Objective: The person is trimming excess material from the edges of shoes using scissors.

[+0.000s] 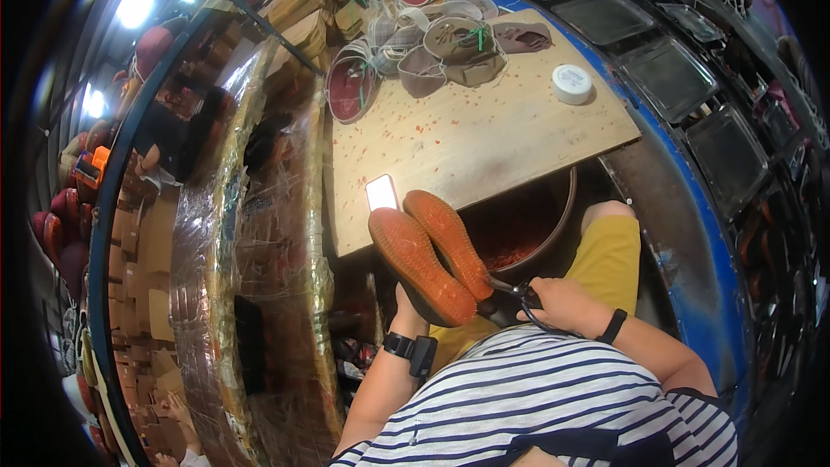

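orange-soled shoes [432,251] above left hand [405,301], right hand [562,304] beside

I saw open board between the phone [381,192] and the white tub [571,83]; the far end was crowded with piled shoe uppers [432,47]; the raised orange-soled shoes [432,251] blocked the near edge; wrapped rolls [259,277] walled my left; the basin [527,229] sat below.

2 orange-soled shoes [437,251] held side by side, soles up, at the wooden table's edge.
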`<state>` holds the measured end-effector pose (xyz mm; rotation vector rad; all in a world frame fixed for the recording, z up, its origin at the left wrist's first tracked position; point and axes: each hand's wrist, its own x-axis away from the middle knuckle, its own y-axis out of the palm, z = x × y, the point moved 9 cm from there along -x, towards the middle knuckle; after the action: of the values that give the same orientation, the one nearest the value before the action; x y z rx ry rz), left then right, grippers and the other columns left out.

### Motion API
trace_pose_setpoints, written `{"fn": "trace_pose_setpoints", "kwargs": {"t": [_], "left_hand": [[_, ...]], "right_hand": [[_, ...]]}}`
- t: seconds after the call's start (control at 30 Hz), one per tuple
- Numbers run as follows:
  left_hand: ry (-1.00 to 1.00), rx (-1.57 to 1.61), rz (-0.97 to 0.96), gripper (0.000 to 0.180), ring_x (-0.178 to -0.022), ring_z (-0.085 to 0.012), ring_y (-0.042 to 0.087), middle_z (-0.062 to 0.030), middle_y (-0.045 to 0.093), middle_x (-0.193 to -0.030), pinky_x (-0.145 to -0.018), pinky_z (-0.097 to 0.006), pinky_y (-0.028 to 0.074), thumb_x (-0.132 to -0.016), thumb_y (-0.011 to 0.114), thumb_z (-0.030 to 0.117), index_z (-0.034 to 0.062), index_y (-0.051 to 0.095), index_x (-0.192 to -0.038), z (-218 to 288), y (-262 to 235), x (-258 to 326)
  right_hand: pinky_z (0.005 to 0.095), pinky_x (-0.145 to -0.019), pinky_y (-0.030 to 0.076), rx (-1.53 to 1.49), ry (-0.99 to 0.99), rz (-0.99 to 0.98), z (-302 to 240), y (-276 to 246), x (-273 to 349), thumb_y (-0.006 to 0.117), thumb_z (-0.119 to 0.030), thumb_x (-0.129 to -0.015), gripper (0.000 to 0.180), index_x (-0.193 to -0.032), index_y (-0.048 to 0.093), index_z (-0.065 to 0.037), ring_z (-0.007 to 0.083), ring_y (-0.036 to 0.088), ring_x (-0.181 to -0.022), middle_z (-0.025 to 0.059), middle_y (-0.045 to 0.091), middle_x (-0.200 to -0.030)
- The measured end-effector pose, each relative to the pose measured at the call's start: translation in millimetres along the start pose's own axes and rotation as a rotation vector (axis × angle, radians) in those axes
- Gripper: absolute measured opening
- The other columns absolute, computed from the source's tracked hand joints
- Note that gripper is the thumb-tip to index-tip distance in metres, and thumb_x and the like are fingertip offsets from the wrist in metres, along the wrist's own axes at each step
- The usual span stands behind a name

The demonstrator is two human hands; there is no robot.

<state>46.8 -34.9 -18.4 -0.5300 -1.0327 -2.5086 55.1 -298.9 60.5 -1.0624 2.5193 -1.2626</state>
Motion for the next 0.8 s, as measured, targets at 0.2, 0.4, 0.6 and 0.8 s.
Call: {"fn": "trace_pose_setpoints", "kwargs": {"t": [0.2,0.4,0.6,0.8], "left_hand": [[0.034,-0.310,0.103,0.037,-0.088,-0.0206,0.066,-0.0118,0.068,-0.101,-0.071,-0.031,0.052,-0.094,0.053,0.030,-0.0038,0.063,-0.105,-2,-16,0],[-0.013,-0.149,0.071,0.026,-0.086,-0.0227,0.064,-0.0096,0.064,-0.096,-0.074,-0.033,0.053,-0.098,0.048,0.019,-0.0020,0.060,-0.108,-4,31,22],[-0.013,-0.239,0.324,0.022,-0.069,-0.0210,0.064,-0.0109,0.065,-0.084,-0.060,-0.032,0.052,-0.094,0.050,0.014,-0.0048,0.063,-0.095,3,49,38],[0.129,-0.450,0.245,0.018,-0.077,-0.0245,0.065,-0.0134,0.066,-0.088,-0.065,-0.034,0.052,-0.088,0.059,0.012,-0.0011,0.063,-0.100,-4,-2,-15]], "right_hand": [[0.0428,-0.068,0.051,0.151,0.050,-0.041,11,7,-10,0.064,-0.054,-0.080,0.057,-0.090,0.057,0.001,0.0359,0.065,-0.076,0.0202,0.065,-0.081],[0.0438,-0.066,0.050,-0.021,0.053,-0.101,6,6,-3,0.064,-0.055,-0.080,0.056,-0.088,0.058,0.000,0.0361,0.065,-0.074,0.0186,0.066,-0.077],[0.0446,-0.066,0.050,0.004,-0.063,-0.048,0,8,-7,0.064,-0.057,-0.079,0.055,-0.085,0.060,-0.001,0.0373,0.064,-0.073,0.0171,0.065,-0.073],[0.0440,-0.063,0.049,-0.026,0.116,0.009,34,2,2,0.067,-0.055,-0.078,0.052,-0.082,0.059,-0.004,0.0369,0.064,-0.070,0.0171,0.065,-0.072]]}}
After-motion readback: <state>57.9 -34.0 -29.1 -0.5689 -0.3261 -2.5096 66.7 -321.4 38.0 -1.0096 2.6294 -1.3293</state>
